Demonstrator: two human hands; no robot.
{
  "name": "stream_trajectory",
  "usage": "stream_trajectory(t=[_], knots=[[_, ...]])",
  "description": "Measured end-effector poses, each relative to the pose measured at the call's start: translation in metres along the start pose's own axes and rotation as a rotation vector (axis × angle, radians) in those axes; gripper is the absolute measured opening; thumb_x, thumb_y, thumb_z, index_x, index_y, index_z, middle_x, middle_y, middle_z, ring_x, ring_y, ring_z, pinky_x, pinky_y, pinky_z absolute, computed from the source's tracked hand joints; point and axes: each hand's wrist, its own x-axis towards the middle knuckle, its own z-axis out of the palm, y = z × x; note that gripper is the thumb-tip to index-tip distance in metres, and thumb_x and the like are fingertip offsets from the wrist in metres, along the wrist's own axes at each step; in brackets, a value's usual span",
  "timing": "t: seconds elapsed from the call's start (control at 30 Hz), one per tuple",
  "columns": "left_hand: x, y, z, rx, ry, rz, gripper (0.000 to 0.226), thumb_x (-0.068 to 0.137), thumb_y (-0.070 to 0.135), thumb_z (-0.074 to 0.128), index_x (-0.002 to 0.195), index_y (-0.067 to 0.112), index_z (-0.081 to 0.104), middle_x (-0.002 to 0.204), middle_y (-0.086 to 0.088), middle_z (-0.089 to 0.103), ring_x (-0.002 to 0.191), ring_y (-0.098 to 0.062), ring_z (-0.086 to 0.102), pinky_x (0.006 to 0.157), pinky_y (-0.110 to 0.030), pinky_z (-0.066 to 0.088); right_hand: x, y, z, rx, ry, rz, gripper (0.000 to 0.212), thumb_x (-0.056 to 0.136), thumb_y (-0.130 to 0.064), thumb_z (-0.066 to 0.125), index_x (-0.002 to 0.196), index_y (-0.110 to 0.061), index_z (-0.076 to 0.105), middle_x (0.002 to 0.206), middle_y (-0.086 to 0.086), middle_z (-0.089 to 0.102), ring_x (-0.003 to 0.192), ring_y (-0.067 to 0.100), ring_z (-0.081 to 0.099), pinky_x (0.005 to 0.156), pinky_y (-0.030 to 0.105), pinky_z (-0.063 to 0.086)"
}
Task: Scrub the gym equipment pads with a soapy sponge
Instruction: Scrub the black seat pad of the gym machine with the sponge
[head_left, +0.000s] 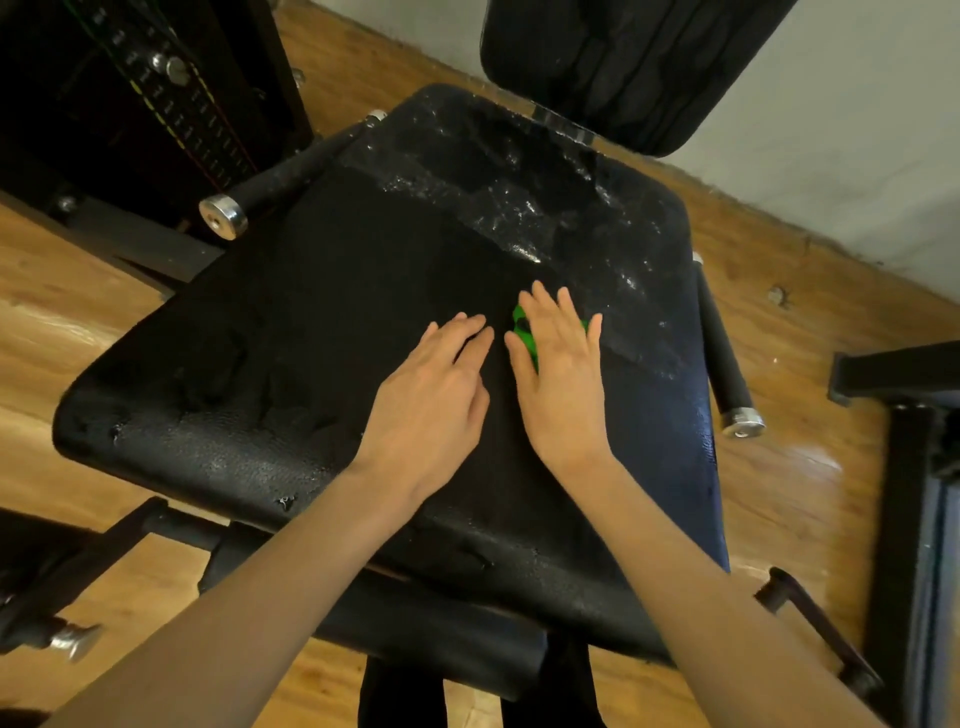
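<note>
Seat pad of black vinyl fills the middle of the view, with an upright back pad at its far edge. Going left to right: a weight stack stands at the far left, then a grip handle with a chrome end cap lies beside the pad's left edge. The left half of the pad looks dull and dry, its near edge cracked and pitted. The left hand lies flat on the pad, fingers straight and holding nothing, apparently bracing. Just beside it, the right hand presses down with straight, spread fingers on a green sponge, which sits on the pad right of centre (only a small part shows past the fingers). Beyond and to the right, a band of white suds covers the far and right parts of the pad. A second handle lies off the right edge.

As a judgement, the scrub is about half done. With a flat palm rather than a grip, the sponge could slip out on the wet vinyl, and the braced hand could skid. Hard rubbing over the cracked near edge may tear it further.
</note>
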Motion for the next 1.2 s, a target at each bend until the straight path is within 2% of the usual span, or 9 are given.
stream_trajectory(t=[0.13,0.3,0.47,0.53,0.7,0.87,0.93,1.07,1.2], knots=[[-0.003,0.007,0.008,0.002,0.017,0.000,0.048,0.097,0.014,0.046,0.143,0.003,0.048,0.150,-0.010,0.046,0.141,-0.022,0.041,0.119,-0.033,0.024,-0.021,0.011,-0.006,-0.060,-0.017,-0.025,0.047,0.101,-0.030,0.042,0.146,-0.016,0.039,0.155,-0.002,0.032,0.148,0.018,0.012,0.120,0.037,-0.004],[-0.004,0.004,0.010,0.011,0.013,0.027,0.047,0.098,0.015,0.044,0.143,0.005,0.049,0.150,-0.010,0.044,0.142,-0.023,0.039,0.120,-0.033,0.023,0.035,0.023,-0.002,-0.047,0.025,0.150,0.045,0.103,-0.027,0.042,0.145,-0.013,0.040,0.155,0.003,0.034,0.147,0.021,0.018,0.119,0.039,0.000],[-0.005,0.005,0.010,0.030,-0.004,0.030,0.047,0.099,0.021,0.042,0.145,0.013,0.049,0.153,-0.011,0.040,0.144,-0.026,0.035,0.118,-0.035,0.025,-0.046,0.015,-0.013,-0.037,0.015,-0.013,0.047,0.100,-0.028,0.043,0.144,-0.014,0.042,0.153,0.001,0.036,0.146,0.017,0.021,0.120,0.035,0.003],[-0.005,0.005,0.010,0.028,-0.018,0.033,0.046,0.100,0.023,0.042,0.145,0.016,0.049,0.153,-0.012,0.039,0.145,-0.027,0.035,0.119,-0.037,0.026,-0.032,0.027,-0.015,-0.060,-0.027,-0.046,0.047,0.100,-0.031,0.042,0.144,-0.014,0.043,0.153,0.001,0.037,0.146,0.017,0.020,0.119,0.033,0.002],[-0.003,0.005,0.012,0.027,-0.028,0.031,0.045,0.100,0.025,0.042,0.143,0.018,0.052,0.152,-0.011,0.040,0.144,-0.027,0.036,0.119,-0.039,0.030,0.032,0.040,-0.011,-0.028,-0.012,0.069,0.044,0.102,-0.027,0.043,0.144,-0.014,0.041,0.154,0.003,0.035,0.146,0.017,0.020,0.119,0.036,0.002],[-0.002,0.009,0.012,0.032,-0.047,-0.017,0.047,0.097,0.028,0.041,0.143,0.020,0.051,0.152,-0.010,0.039,0.144,-0.030,0.036,0.113,-0.042,0.040,-0.047,0.037,-0.022,-0.021,-0.030,-0.067,0.046,0.100,-0.029,0.043,0.144,-0.016,0.042,0.153,-0.001,0.035,0.146,0.013,0.019,0.120,0.032,0.001],[-0.001,0.021,0.014,0.010,-0.022,-0.080,0.044,0.096,0.025,0.048,0.139,0.017,0.054,0.150,-0.010,0.041,0.142,-0.030,0.038,0.109,-0.040,0.041,-0.031,0.050,-0.024,-0.055,-0.085,-0.117,0.048,0.100,-0.033,0.040,0.144,-0.017,0.042,0.154,-0.003,0.035,0.147,0.012,0.018,0.120,0.031,0.001],[0.003,0.046,0.030,0.012,0.080,-0.166,0.039,0.092,0.026,0.049,0.125,0.007,0.057,0.141,-0.016,0.048,0.137,-0.032,0.043,0.113,-0.043,0.038,0.038,0.058,-0.020,-0.032,-0.049,-0.027,0.043,0.102,-0.027,0.044,0.143,-0.014,0.042,0.154,0.002,0.036,0.146,0.016,0.019,0.120,0.033,0.002],[0.003,0.047,0.038,0.088,0.109,-0.160,0.036,0.094,0.026,0.051,0.125,0.007,0.055,0.141,-0.018,0.048,0.138,-0.032,0.041,0.115,-0.044,0.035,-0.016,0.058,-0.027,0.008,-0.068,-0.094,0.046,0.100,-0.028,0.044,0.145,-0.019,0.040,0.154,-0.006,0.032,0.147,0.008,0.015,0.119,0.026,-0.004]])
